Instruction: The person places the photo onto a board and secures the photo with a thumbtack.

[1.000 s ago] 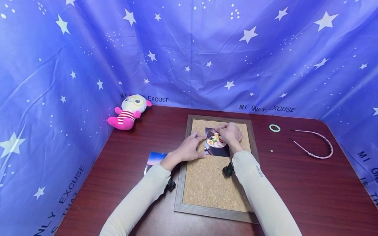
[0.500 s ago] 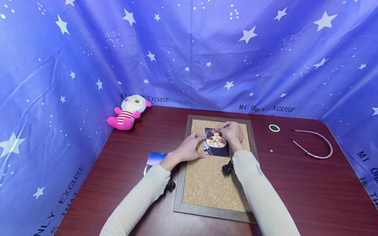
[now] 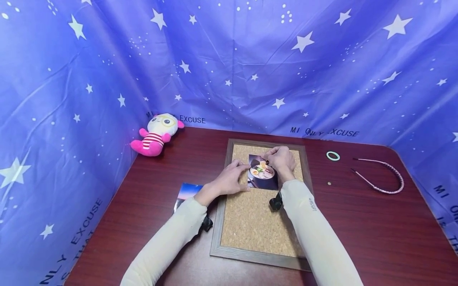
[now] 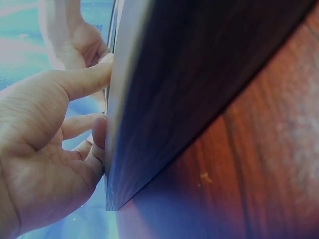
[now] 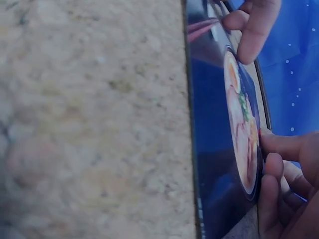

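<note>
Two hands, two photos, one corkboard, one toy

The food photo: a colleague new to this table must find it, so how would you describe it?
On the dark red table lies a brown-framed corkboard. On its upper half, with the left hand at its left edge, is the food photo. It shows a full bowl against dark surroundings, unlike the blue-and-pink photo lying left of the board.

Bright head view; in wrist views, dark frame side and blurred cork.
</note>
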{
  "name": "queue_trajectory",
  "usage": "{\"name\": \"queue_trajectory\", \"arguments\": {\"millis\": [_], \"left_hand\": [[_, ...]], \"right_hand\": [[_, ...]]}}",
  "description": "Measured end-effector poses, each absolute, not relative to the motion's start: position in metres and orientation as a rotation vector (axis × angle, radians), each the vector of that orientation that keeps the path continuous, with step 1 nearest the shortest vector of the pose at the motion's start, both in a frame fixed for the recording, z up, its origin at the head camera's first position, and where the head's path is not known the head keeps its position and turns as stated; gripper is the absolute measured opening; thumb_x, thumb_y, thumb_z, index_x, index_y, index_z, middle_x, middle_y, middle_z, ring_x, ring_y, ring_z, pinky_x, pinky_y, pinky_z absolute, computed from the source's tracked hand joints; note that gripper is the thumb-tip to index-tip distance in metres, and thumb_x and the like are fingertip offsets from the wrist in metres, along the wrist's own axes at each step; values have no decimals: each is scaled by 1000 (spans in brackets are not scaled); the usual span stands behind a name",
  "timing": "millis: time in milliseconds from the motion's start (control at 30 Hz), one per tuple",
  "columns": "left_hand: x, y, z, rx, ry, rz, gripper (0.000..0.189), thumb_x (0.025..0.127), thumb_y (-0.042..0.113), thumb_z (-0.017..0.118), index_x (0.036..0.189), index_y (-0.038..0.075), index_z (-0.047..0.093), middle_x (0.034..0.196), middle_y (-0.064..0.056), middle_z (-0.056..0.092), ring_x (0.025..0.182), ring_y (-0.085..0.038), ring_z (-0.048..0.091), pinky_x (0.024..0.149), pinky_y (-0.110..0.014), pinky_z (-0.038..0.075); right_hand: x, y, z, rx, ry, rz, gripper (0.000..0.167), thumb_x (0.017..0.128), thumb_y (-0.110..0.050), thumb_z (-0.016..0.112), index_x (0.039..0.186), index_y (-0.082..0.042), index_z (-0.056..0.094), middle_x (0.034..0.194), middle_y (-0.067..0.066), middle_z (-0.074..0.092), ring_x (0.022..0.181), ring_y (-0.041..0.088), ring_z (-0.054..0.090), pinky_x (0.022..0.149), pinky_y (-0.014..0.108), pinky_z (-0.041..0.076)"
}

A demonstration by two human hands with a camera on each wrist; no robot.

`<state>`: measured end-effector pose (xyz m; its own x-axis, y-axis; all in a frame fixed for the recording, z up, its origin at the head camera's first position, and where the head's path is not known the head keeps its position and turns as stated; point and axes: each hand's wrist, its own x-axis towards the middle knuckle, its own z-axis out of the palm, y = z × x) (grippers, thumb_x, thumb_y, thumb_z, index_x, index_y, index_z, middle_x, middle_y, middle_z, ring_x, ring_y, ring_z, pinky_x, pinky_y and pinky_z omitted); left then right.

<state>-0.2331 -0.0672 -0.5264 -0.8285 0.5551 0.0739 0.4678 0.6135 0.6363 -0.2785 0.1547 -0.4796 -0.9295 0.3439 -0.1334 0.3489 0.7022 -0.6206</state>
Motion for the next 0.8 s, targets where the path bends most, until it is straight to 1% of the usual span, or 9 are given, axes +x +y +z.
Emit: {"name": "queue_trajectory", "arguments": {"millis": [167,200,300,367,433,533,600,667,800], "left_hand": [[-231,-68,-524,844,2699,1025,90,84,30,98,160,5,58,142,-16,53,122,-32,55,116,-52,47],[-231,-68,-524,840,2696,1030,89,84,29,98,160,5,58,142,-16,53,122,-33,55,116,-52,47],[-230,-67,-521,836,2696,1005,88,85,29,97,160,5,58,142,-15,53,122,-30,54,115,-49,47],[-230,-67,-521,838,2701,993,88,85,30,97,160,5,58,141,-14,52,120,-29,54,114,-47,47],[-230,-67,-520,837,2694,1004,89,85,30,97,160,6,58,141,-14,52,119,-28,53,113,-48,47],[-225,-67,-510,829,2682,1006,87,86,27,97,160,3,58,141,-14,52,119,-29,53,113,-49,48],[-224,-68,-509,817,2667,1027,86,86,25,97,159,3,58,141,-15,52,119,-29,53,114,-50,47],[-225,-68,-510,817,2661,1040,86,86,24,96,159,3,58,140,-16,52,117,-30,53,113,-50,47],[-231,-69,-524,848,2660,1108,87,83,25,98,158,5,60,136,-15,53,113,-30,52,107,-53,48]], "right_hand": [[-274,156,-477,562,2844,-1097,19,93,-36,88,98,-17,89,78,-1,79,99,34,73,88,49,52],[-271,155,-475,559,2838,-1111,20,94,-35,87,102,-16,89,76,-2,78,101,33,73,91,49,51],[-268,157,-475,533,2840,-1119,21,96,-35,84,104,-16,89,69,-5,75,97,32,73,87,46,51],[-267,158,-476,503,2849,-1122,20,97,-34,82,105,-17,89,71,-4,76,94,31,74,83,45,51],[-265,159,-476,473,2851,-1128,20,98,-33,80,107,-16,89,78,-1,80,95,31,74,82,44,50],[-264,159,-477,437,2867,-1141,20,99,-30,78,107,-15,87,97,5,83,104,34,73,88,49,51],[-263,159,-477,429,2864,-1159,19,99,-30,78,107,-15,86,102,6,83,105,34,73,91,51,51],[-263,159,-478,431,2852,-1185,17,99,-28,78,107,-15,85,99,6,83,99,30,76,89,49,51],[-264,163,-475,401,2785,-1280,17,100,-24,77,110,-12,83,77,-1,77,68,13,72,74,35,48]]}}
